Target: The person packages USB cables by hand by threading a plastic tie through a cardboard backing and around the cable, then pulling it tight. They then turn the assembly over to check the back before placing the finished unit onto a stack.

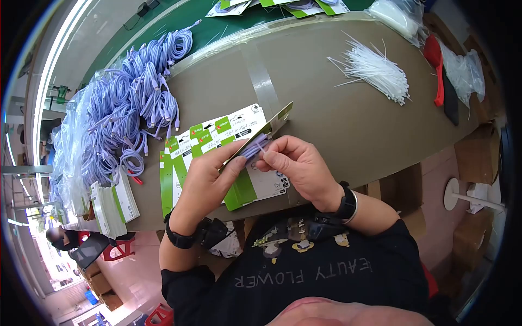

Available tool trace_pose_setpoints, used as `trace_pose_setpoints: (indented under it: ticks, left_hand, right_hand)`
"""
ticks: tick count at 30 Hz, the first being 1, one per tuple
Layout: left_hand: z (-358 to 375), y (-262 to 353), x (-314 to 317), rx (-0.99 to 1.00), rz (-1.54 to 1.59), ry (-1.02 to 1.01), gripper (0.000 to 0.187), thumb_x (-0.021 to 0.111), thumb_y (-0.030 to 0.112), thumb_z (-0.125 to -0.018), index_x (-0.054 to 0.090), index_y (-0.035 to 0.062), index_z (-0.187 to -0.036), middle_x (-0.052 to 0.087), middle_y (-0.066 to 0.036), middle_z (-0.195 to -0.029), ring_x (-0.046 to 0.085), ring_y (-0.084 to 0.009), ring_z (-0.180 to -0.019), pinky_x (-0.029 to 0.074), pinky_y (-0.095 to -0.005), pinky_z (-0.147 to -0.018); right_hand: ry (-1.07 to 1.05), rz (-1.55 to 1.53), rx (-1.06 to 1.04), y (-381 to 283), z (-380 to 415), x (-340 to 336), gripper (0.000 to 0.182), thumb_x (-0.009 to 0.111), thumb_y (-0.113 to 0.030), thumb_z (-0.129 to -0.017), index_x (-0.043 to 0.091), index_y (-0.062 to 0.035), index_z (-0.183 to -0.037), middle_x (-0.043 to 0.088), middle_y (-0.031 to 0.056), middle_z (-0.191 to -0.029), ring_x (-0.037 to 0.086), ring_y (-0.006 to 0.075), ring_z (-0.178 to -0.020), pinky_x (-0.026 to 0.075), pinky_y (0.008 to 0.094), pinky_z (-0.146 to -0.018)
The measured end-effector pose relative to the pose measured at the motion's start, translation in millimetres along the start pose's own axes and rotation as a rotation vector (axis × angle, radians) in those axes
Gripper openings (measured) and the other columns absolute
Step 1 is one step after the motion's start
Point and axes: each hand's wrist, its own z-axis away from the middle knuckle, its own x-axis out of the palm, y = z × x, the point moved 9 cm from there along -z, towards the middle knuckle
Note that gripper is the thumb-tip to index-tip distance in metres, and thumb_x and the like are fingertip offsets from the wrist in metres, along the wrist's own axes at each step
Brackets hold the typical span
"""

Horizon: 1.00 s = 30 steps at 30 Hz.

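Note:
My left hand (211, 176) is closed round a green and white card, which it holds on edge together with a purple cable bundle (254, 149). Against the bundle, the thumb and fingers of my right hand (296, 165) are pinched on a thin white tie, of which only a small part shows. Under both hands lie overlapping printed cable cards (187, 146), white and green. A large heap of coiled purple cables (122, 98) is to the left of them. Loose white zip ties (375, 68) are spread at the upper right.
A stack of cards (111, 209) stands at the table's left front edge. Plastic bags (399, 19) and red-handled scissors (438, 87) lie at the right. More packed cards (280, 6) are at the far side. Cardboard boxes (473, 155) stand beyond the right edge; a person (62, 237) is in the left background.

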Motion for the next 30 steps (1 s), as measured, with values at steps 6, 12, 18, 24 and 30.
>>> trace_pose_setpoints:
  ticks: [6, 12, 18, 24, 30]
  left_hand:
    - [6, -7, 7, -0.094, 0.038, 0.018, 0.032, 0.063, 0.008, -0.087, 0.059, 0.0011, -0.118, 0.071, -0.016, -0.097, 0.068, -0.0195, -0.085, 0.050, -0.0294, -0.072]
    - [9, -4, 5, -0.074, 0.019, 0.154, 0.040, 0.066, 0.008, -0.085, 0.055, 0.0024, -0.124, 0.070, -0.015, -0.101, 0.068, -0.0211, -0.090, 0.049, -0.0285, -0.073]
    - [10, -3, 5, 0.005, -0.026, 0.165, 0.044, 0.067, 0.007, -0.085, 0.053, 0.0028, -0.126, 0.069, -0.015, -0.107, 0.068, -0.0223, -0.098, 0.049, -0.0287, -0.072]
    - [12, 3, 8, -0.016, 0.002, 0.170, 0.039, 0.067, 0.006, -0.084, 0.055, 0.0049, -0.122, 0.069, -0.012, -0.108, 0.067, -0.0218, -0.101, 0.049, -0.0288, -0.072]
    - [12, 0, 9, -0.026, 0.042, 0.171, 0.036, 0.067, 0.005, -0.084, 0.056, 0.0059, -0.119, 0.069, -0.010, -0.106, 0.068, -0.0211, -0.100, 0.049, -0.0288, -0.072]
  right_hand:
    - [-0.004, 0.062, 0.047, 5, 4, 4, 0.009, 0.061, -0.009, -0.091, 0.056, -0.0022, -0.088, 0.062, 0.0045, -0.090, 0.061, 0.0115, -0.089, 0.049, 0.0267, -0.084]
    - [0.056, 0.156, 0.069, 8, 5, 2, 0.009, 0.061, -0.007, -0.090, 0.055, -0.0020, -0.086, 0.060, 0.0044, -0.091, 0.060, 0.0110, -0.087, 0.048, 0.0259, -0.081]
    - [0.075, 0.185, 0.012, 7, 6, -1, 0.010, 0.061, -0.008, -0.090, 0.055, -0.0018, -0.086, 0.060, 0.0040, -0.090, 0.059, 0.0103, -0.086, 0.048, 0.0250, -0.080]
    - [0.093, 0.245, 0.059, 6, 8, -1, 0.010, 0.062, -0.009, -0.090, 0.055, -0.0022, -0.085, 0.061, 0.0036, -0.088, 0.058, 0.0088, -0.085, 0.047, 0.0238, -0.077]
    - [0.116, 0.243, 0.004, 8, 8, -2, 0.011, 0.063, -0.011, -0.090, 0.057, -0.0023, -0.087, 0.061, 0.0021, -0.086, 0.056, 0.0062, -0.080, 0.046, 0.0217, -0.072]
